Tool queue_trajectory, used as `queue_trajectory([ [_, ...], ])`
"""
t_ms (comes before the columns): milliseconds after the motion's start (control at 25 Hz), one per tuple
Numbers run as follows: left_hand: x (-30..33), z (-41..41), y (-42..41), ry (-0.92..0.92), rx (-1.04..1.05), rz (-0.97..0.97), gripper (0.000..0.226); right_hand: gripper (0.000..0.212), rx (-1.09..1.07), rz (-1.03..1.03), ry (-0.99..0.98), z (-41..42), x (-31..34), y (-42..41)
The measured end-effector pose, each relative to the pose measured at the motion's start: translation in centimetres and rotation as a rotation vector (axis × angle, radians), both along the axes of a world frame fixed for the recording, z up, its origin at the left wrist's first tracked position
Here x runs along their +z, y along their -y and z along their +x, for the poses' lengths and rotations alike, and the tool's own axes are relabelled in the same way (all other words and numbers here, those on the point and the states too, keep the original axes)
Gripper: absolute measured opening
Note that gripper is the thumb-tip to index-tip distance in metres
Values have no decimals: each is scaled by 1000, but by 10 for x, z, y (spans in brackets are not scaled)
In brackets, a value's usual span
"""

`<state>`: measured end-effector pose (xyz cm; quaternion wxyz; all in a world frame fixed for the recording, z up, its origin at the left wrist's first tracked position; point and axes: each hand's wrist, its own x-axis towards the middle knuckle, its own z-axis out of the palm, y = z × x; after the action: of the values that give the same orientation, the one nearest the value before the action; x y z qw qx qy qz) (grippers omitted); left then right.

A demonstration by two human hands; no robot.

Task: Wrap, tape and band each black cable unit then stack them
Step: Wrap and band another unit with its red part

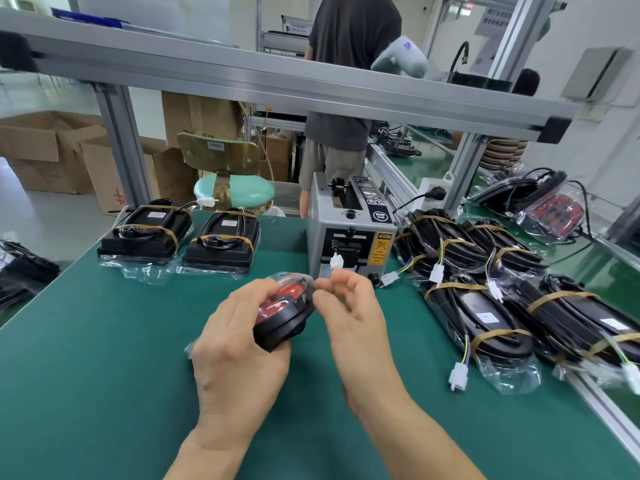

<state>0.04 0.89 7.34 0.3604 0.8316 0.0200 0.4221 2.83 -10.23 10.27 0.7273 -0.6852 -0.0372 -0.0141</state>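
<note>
My left hand [239, 344] grips a black cable unit [287, 313] with a red face, wrapped in clear plastic, held tilted above the green mat [104, 358]. My right hand [349, 317] pinches the plastic at the unit's upper right edge, fingers curled. A white connector [336, 262] shows just above my right fingers, in front of the tape dispenser [349, 230]. Two banded units [147, 233] [221, 242] lie at the back left. Several banded units [478, 313] are piled on the right.
A person in a dark shirt [346, 81] stands behind the bench. An aluminium frame bar [277, 84] crosses overhead. A green stool [232, 188] and cardboard boxes [45, 150] stand beyond the table. More bagged units [540, 199] lie at the far right.
</note>
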Motion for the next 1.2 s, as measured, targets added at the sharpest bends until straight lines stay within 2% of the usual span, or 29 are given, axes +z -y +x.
queue_trajectory([
  [40, 1, -1, -1, -2, 3, -13, 59, 24, 23, 36, -20, 1, -1, 0],
  [200, 2, -2, -3, -1, -14, -38, 60, 25, 26, -35, -10, 7, -3, -3],
  [360, 1, -2, -3, -7, -26, -44, 64, 21, 45, 75, -47, 11, -2, 0],
  [600, 0, -2, -8, 17, -76, -82, 60, 55, 145, -80, 9, 2, -8, -2],
  [680, 0, -3, -12, 27, -120, -114, 60, 51, 130, -64, -9, 10, -6, 1],
  [760, 2, -4, -20, 25, -148, -252, 68, 33, -23, -35, 55, 21, -4, 16],
  [840, 8, -2, -34, 47, -194, -454, 70, 34, -134, -87, 169, 29, -2, 37],
  [880, 9, 0, -40, 70, -227, -560, 68, 45, -103, -155, 203, 29, -2, 46],
  [1000, 3, 5, -49, 129, -423, -951, 65, 88, 215, -402, 211, 26, -9, 48],
  [1040, -1, 5, -48, 121, -488, -1064, 63, 95, 310, -442, 200, 26, -11, 45],
  [1120, -12, 3, -45, 60, -582, -1198, 57, 87, 380, -477, 223, 27, -12, 41],
  [1200, -20, 0, -46, -46, -629, -1215, 61, 72, 325, -545, 295, 33, -9, 41],
])
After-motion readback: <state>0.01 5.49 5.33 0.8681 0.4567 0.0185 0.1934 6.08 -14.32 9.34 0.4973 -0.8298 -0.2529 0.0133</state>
